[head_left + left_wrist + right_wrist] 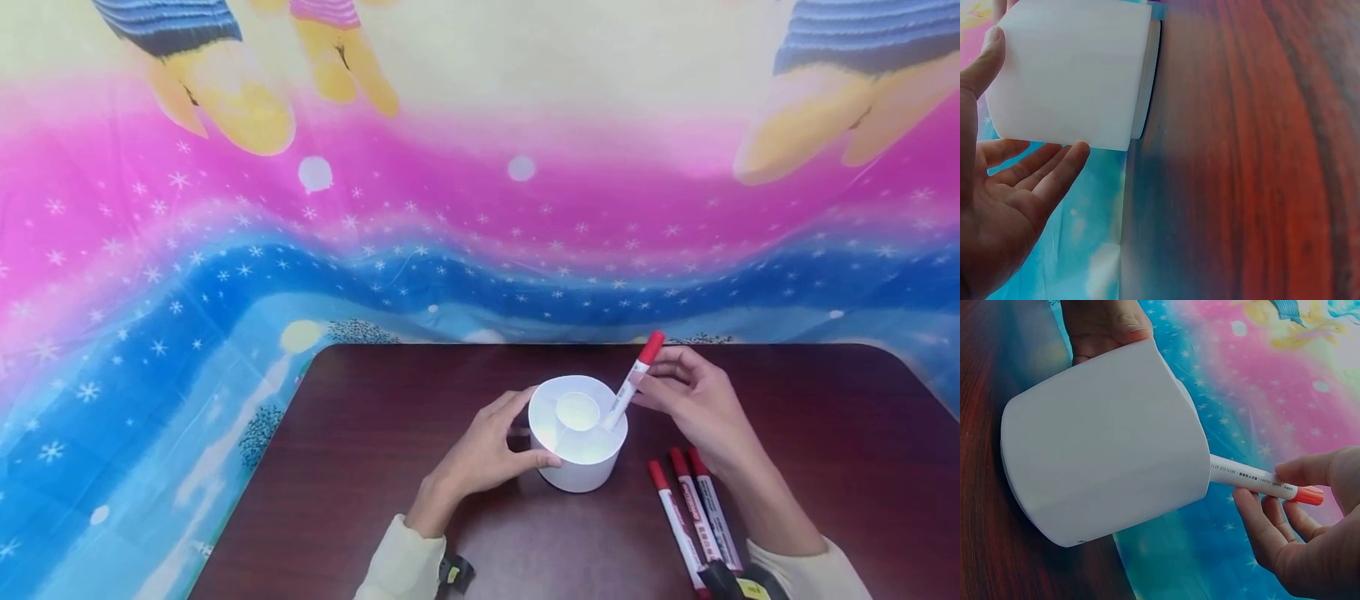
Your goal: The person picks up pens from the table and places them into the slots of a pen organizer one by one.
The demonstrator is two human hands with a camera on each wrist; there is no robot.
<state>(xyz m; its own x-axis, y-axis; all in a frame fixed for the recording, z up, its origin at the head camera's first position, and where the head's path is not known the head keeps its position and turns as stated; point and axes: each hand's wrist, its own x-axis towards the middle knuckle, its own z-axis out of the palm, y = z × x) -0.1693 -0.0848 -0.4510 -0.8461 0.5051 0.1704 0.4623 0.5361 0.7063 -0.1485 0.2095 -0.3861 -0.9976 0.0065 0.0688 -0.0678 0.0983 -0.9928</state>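
Observation:
A white round pen holder (579,475) stands on the table, divided inside around a central cup. My left hand (480,446) holds it from the left, thumb at the near rim and fingers on its far side. In the left wrist view, the thumb and fingers span the holder's smooth wall (1072,75). Between thumb and fingers, my right hand (693,396) pinches a white marker (632,379) with a red cap. The marker leans, cap up, its lower end inside the holder's right compartment. In the right wrist view, the holder's wall hides that lower end of the marker (1254,478).
Three more red-capped markers (678,521) lie side by side on the dark brown wooden table (360,417), below my right forearm. A colourful printed cloth (480,225) hangs behind the table's far edge. Both wrists wear black straps.

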